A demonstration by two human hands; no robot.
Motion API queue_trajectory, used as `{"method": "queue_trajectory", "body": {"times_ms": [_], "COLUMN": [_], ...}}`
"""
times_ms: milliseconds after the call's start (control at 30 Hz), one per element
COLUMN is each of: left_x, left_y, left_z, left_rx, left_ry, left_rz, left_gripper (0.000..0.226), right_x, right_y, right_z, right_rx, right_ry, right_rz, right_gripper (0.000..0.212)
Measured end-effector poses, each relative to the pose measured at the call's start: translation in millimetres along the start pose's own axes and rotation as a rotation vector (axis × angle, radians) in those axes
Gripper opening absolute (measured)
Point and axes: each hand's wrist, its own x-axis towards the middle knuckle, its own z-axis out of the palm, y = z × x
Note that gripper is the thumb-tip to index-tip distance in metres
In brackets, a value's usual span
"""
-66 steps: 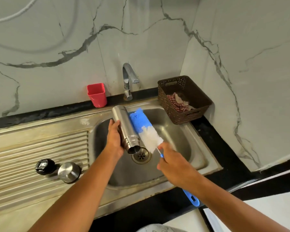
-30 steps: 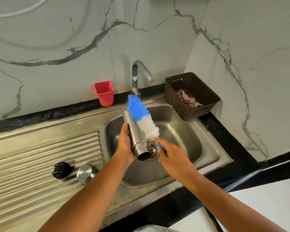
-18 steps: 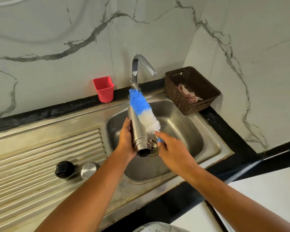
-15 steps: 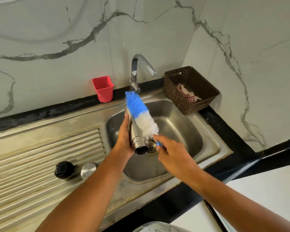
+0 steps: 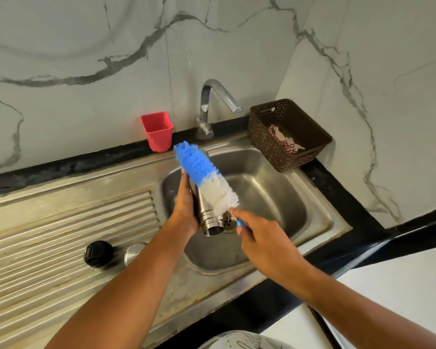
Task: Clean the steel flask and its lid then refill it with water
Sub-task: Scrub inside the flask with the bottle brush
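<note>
My left hand point(image 5: 185, 207) grips the steel flask point(image 5: 208, 216) over the sink basin point(image 5: 282, 205), with the flask's open mouth pointing toward me. My right hand point(image 5: 264, 241) holds the blue handle of a bottle brush. The brush's blue and white bristle head point(image 5: 205, 178) lies along the outside of the flask, covering most of its body. On the ribbed drainboard to the left sit the black lid point(image 5: 98, 253) and a steel cap point(image 5: 134, 253), the cap partly hidden by my left forearm.
A chrome tap point(image 5: 212, 107) stands behind the basin with no water running. A red cup point(image 5: 157, 131) sits on the black ledge to its left. A brown basket point(image 5: 287, 134) holding a cloth stands at the back right. White counter lies at the lower right.
The brush has slid along the outside of the flask, its head now angled further left over the flask body. The view has shifted slightly; the lid and cap have stayed put.
</note>
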Motion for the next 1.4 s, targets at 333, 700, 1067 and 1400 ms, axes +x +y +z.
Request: {"method": "queue_trajectory", "body": {"times_ms": [333, 700, 1067, 1400], "left_x": [2.8, 0.9, -1.9, -8.2], "left_y": [3.9, 7.1, 6.6, -0.5], "left_z": [0.0, 4.6, 8.2, 11.9], "left_rx": [-0.112, -0.105, -0.105, -0.093], "left_ry": [0.022, 0.036, -0.05, -0.01], "left_rz": [0.01, 0.009, -0.028, -0.044], "left_gripper": [0.058, 0.056, 0.051, 0.048], "right_x": [-13.5, -10.0, -1.1, 26.3], "right_y": [2.1, -4.6, -2.5, 11.7], "right_z": [-3.8, -12.8, -10.6, -9.4], "right_rx": [0.038, 0.069, 0.124, 0.172], "right_ry": [0.001, -0.034, -0.034, 0.005], "right_rz": [0.027, 0.054, 0.069, 0.083], "right_gripper": [0.043, 0.043, 0.043, 0.042]}}
